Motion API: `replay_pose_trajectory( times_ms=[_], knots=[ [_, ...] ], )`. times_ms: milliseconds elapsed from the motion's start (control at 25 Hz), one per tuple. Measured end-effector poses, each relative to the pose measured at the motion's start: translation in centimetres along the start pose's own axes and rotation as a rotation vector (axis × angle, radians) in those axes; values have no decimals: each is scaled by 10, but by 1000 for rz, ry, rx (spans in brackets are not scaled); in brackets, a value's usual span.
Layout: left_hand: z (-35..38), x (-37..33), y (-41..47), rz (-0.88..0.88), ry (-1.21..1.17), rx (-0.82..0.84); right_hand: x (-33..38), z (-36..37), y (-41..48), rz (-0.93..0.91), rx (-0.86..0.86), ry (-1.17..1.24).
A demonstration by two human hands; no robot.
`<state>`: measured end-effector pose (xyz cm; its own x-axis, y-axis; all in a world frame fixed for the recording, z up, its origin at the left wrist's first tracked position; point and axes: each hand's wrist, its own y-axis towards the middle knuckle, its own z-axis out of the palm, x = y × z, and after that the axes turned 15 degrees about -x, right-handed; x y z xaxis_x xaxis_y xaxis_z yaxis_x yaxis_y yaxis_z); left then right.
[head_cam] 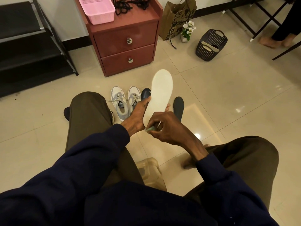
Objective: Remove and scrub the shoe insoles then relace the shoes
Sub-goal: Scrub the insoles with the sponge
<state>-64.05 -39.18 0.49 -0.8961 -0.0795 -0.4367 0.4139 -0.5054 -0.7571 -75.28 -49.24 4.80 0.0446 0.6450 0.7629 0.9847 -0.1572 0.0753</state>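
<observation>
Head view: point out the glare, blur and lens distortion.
Head view: lamp glare spots on the floor tiles; head view: the bare foot is smeared by blur, while the white insole is sharp; head view: wide-angle bending tilts the red cabinet and the shoe rack.

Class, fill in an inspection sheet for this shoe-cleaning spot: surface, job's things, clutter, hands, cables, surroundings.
Surface: tiled floor, glossy, with glare.
Job's things: white insole held up; dark insole flat on the floor; grey sneakers side by side, laced; dark shoe beside them; black laces on the cabinet top.
Clutter: pink basket on the cabinet; black basket holding pale insoles; paper bag; potted flowers.
Hands: left hand grips the white insole's side; right hand pinches a small green tool at its heel end.
Cables: nothing seen.
Surroundings: black shoe rack at left; another person's feet at far right.
</observation>
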Motion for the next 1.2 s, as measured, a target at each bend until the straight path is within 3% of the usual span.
replay_pose_trajectory(
  times_ms=[240,440,720,760,920,1000,1120,1200],
  knots=[
    [-1,-4,3,10,-50,-25,-22,-11,1,2,-466,-186],
    [-3,-7,-3,-37,-137,43,-4,-6,-4,-21,-132,14],
    [6,4,-5,-11,4,75,-28,-22,1,96,-667,-191],
    [7,5,-5,-7,30,69,-28,-21,0,78,-645,-179],
    [2,6,0,-5,92,63,-20,-14,0,47,-281,-89],
    [4,7,-3,-21,130,93,-23,-18,3,58,-349,-89],
    [4,12,-5,-77,161,164,-37,-32,5,99,-615,-187],
    [3,15,-3,-108,190,203,-42,-34,2,114,-702,-223]
  ],
)
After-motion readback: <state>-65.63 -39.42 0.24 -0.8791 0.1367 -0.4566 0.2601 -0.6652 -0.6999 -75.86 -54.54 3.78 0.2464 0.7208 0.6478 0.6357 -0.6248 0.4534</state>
